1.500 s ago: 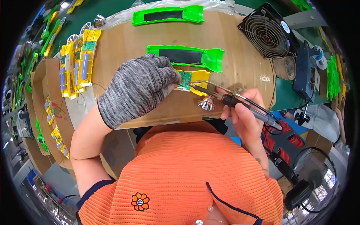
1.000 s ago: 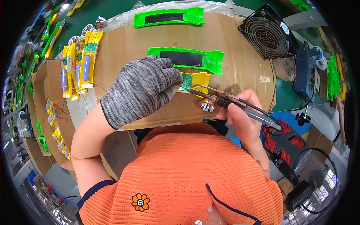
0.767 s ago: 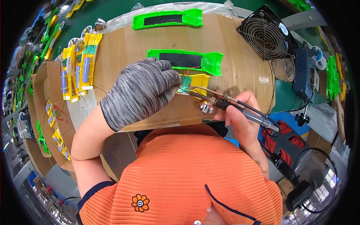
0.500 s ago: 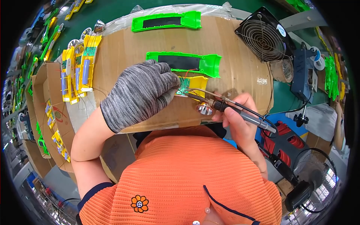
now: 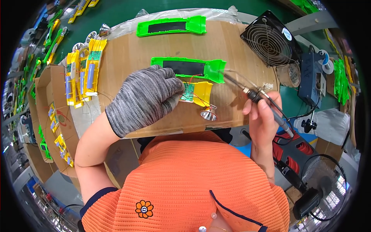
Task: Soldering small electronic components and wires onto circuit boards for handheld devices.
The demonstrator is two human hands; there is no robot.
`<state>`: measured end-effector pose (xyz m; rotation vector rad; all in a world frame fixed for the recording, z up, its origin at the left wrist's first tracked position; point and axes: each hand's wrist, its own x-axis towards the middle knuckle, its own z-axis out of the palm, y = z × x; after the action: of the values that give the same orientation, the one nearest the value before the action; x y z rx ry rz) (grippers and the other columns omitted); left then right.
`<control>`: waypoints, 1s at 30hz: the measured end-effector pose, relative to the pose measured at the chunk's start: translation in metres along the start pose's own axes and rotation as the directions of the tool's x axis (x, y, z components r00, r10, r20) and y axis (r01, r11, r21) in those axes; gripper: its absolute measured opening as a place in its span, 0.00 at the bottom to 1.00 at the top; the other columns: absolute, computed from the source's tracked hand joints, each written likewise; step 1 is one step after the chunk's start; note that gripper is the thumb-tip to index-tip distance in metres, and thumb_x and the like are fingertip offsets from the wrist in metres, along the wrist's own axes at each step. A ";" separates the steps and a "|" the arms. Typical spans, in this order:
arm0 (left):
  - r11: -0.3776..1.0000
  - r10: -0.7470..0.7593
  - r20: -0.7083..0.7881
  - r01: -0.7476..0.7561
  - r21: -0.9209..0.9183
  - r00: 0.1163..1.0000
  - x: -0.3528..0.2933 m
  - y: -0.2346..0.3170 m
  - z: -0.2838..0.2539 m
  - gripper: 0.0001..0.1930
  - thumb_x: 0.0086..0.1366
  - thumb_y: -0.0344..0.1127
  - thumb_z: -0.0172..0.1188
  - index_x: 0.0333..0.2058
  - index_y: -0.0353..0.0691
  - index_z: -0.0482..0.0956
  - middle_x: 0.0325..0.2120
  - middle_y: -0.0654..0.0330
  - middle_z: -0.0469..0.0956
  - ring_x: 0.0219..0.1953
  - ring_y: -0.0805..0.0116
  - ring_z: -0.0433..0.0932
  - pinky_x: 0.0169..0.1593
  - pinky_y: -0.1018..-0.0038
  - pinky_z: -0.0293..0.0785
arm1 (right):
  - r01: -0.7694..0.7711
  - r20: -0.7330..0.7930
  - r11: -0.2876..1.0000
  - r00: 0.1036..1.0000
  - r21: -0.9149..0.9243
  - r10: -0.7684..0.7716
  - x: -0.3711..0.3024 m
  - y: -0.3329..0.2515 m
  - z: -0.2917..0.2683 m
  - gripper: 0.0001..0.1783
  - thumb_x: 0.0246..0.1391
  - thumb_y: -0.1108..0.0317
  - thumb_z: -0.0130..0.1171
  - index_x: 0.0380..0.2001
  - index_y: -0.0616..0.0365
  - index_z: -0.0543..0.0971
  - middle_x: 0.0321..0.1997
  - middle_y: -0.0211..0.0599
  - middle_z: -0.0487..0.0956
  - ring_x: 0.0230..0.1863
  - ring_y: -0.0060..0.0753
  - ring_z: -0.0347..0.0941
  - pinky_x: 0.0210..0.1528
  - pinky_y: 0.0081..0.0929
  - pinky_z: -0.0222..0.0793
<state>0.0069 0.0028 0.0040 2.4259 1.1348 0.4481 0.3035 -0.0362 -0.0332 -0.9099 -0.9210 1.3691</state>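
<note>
Head view | gloved left hand [image 5: 148, 96] is curling by circuit board [image 5: 188, 92], grip hidden | right hand [image 5: 264, 116] is gripping soldering iron [image 5: 253, 95] farther right | seemingly soldering, next touch needing steadiness

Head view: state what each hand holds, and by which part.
Right hand: soldering iron, held by its handle. Gloved left hand: at the circuit board; its grip is hidden, so any hold there cannot be told.

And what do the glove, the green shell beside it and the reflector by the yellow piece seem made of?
Glove: knitted yarn, matte, from its mottled ribs; fibre unclear. Green shell: probably moulded plastic, for its even colour and sheen. Reflector: mirror-bright, so metal or metal-coated plastic.
</note>
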 end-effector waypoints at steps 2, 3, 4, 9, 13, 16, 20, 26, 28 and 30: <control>0.999 -0.014 0.065 0.016 -0.036 0.998 0.000 -0.001 -0.004 0.08 0.53 0.31 0.68 0.33 0.40 0.80 0.28 0.56 0.77 0.34 0.52 0.77 0.37 0.62 0.75 | 0.021 -0.018 0.998 1.000 -0.060 -0.022 0.007 0.001 -0.004 0.06 0.60 0.75 0.53 0.38 0.61 0.67 0.21 0.35 0.70 0.24 0.30 0.71 0.52 0.45 0.73; 0.988 -0.048 0.034 0.053 -0.144 0.998 0.002 -0.003 -0.007 0.09 0.54 0.31 0.68 0.35 0.40 0.81 0.29 0.55 0.78 0.35 0.52 0.77 0.39 0.62 0.75 | 0.055 -0.044 0.998 0.997 -0.025 -0.056 0.009 0.004 -0.005 0.06 0.60 0.75 0.53 0.38 0.60 0.67 0.21 0.35 0.70 0.24 0.30 0.71 0.51 0.44 0.73; 0.968 -0.075 0.017 0.077 -0.240 0.997 0.004 -0.006 -0.011 0.10 0.54 0.32 0.68 0.36 0.40 0.81 0.30 0.55 0.79 0.36 0.52 0.77 0.40 0.63 0.76 | 0.089 -0.073 0.996 0.993 0.010 -0.088 0.011 0.007 -0.006 0.06 0.61 0.74 0.53 0.38 0.60 0.67 0.21 0.35 0.70 0.25 0.30 0.71 0.50 0.42 0.73; 0.980 -0.040 0.001 0.039 0.193 0.999 0.036 -0.025 -0.014 0.19 0.55 0.31 0.67 0.46 0.40 0.80 0.41 0.51 0.77 0.42 0.48 0.77 0.48 0.60 0.75 | 0.138 -0.145 0.988 0.981 0.071 -0.126 0.011 0.018 -0.012 0.04 0.61 0.74 0.52 0.35 0.60 0.68 0.19 0.32 0.67 0.24 0.28 0.69 0.53 0.42 0.72; 0.920 -0.019 0.270 -0.089 0.382 0.963 0.026 -0.021 -0.020 0.25 0.57 0.40 0.66 0.54 0.44 0.76 0.42 0.54 0.77 0.45 0.52 0.77 0.49 0.63 0.73 | 0.155 -0.170 0.974 0.977 0.165 -0.127 0.008 0.018 -0.020 0.03 0.60 0.75 0.52 0.33 0.59 0.68 0.19 0.30 0.66 0.23 0.26 0.68 0.52 0.40 0.72; 0.943 0.025 0.205 -0.091 0.321 0.978 -0.005 -0.004 -0.018 0.32 0.58 0.46 0.65 0.60 0.45 0.70 0.42 0.53 0.76 0.44 0.54 0.77 0.48 0.59 0.72 | 0.166 -0.205 0.964 0.971 0.210 -0.123 0.007 0.018 -0.020 0.04 0.60 0.76 0.52 0.35 0.58 0.67 0.23 0.30 0.66 0.23 0.25 0.66 0.51 0.43 0.72; 0.930 -0.043 0.215 -0.040 0.366 0.976 -0.024 0.006 -0.004 0.35 0.59 0.46 0.65 0.64 0.44 0.65 0.40 0.48 0.75 0.41 0.51 0.76 0.47 0.60 0.72 | 0.172 -0.186 0.957 0.974 0.234 -0.129 0.007 0.018 -0.017 0.06 0.61 0.75 0.52 0.34 0.55 0.66 0.19 0.29 0.63 0.23 0.25 0.65 0.52 0.40 0.70; 0.939 -0.039 -0.185 0.099 0.329 0.982 0.033 -0.086 -0.059 0.34 0.62 0.39 0.62 0.66 0.45 0.61 0.38 0.46 0.72 0.41 0.46 0.73 0.45 0.56 0.72 | 0.136 -0.199 0.964 0.976 0.228 -0.091 0.012 0.012 -0.013 0.06 0.60 0.74 0.53 0.33 0.55 0.65 0.20 0.29 0.64 0.23 0.24 0.65 0.51 0.38 0.70; 0.894 -0.131 -0.235 0.217 0.391 0.963 0.069 -0.129 -0.075 0.33 0.64 0.40 0.61 0.66 0.45 0.61 0.39 0.47 0.73 0.42 0.45 0.73 0.48 0.57 0.71 | 0.134 -0.206 0.964 0.975 0.230 -0.086 0.013 0.011 -0.012 0.06 0.60 0.74 0.53 0.33 0.56 0.65 0.21 0.30 0.64 0.23 0.24 0.65 0.51 0.38 0.70; 0.794 -0.390 -0.141 0.410 0.450 0.910 0.103 -0.163 -0.079 0.33 0.66 0.43 0.59 0.67 0.48 0.59 0.46 0.46 0.74 0.49 0.45 0.74 0.53 0.59 0.72 | 0.121 -0.208 0.965 0.975 0.232 -0.072 0.013 0.011 -0.011 0.06 0.60 0.74 0.52 0.33 0.56 0.65 0.21 0.30 0.65 0.23 0.24 0.65 0.51 0.38 0.71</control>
<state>-0.0712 0.1961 0.0017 2.4542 1.9128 0.0848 0.3094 -0.0228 -0.0478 -0.7859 -0.6216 1.2506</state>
